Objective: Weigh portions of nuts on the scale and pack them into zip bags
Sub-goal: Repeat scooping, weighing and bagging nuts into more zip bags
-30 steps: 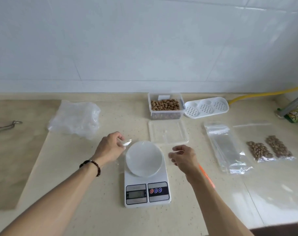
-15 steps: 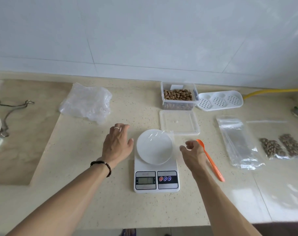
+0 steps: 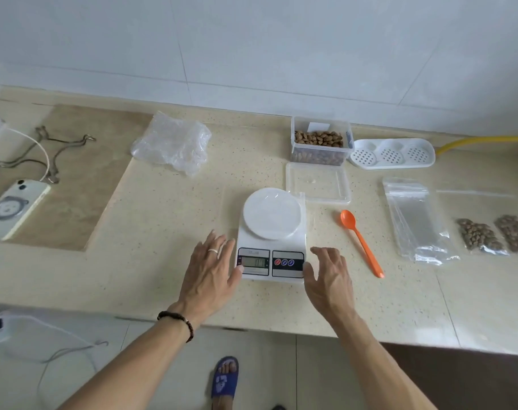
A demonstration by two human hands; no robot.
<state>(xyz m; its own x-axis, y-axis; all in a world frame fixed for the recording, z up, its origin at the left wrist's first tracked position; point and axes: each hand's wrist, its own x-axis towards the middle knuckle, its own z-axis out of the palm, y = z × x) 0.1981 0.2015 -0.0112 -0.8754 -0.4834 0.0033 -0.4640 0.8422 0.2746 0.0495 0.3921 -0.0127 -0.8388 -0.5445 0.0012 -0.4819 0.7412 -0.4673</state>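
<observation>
You're bracketing the scale [image 3: 271,247] at the near edge of the counter [image 3: 163,232], w/ your left hand [image 3: 211,270] flat beside its left side, fingers straight and spread, thumb touching the near-left corner by the display. Your right hand [image 3: 325,273] is hovering at the near-right corner, fingers loosely bent, gripping nothing, thumb just at the button panel. A zip bag seems to be lying across the white platter [image 3: 272,213]; it's too clear to be sure. The nuts are sitting in the open tub [image 3: 319,145] at the far side, its lid [image 3: 316,182] just near of it. The orange spoon [image 3: 361,242] is lying right of the scale, the stack of empty zip bags [image 3: 413,220] further right, and two filled bags [image 3: 497,236] beyond that. Likely you're squaring up the scale or zeroing it: keep your hands off the platter, check the readout is settling at zero before scooping, then be reaching for the spoon w/ the right hand.
</observation>
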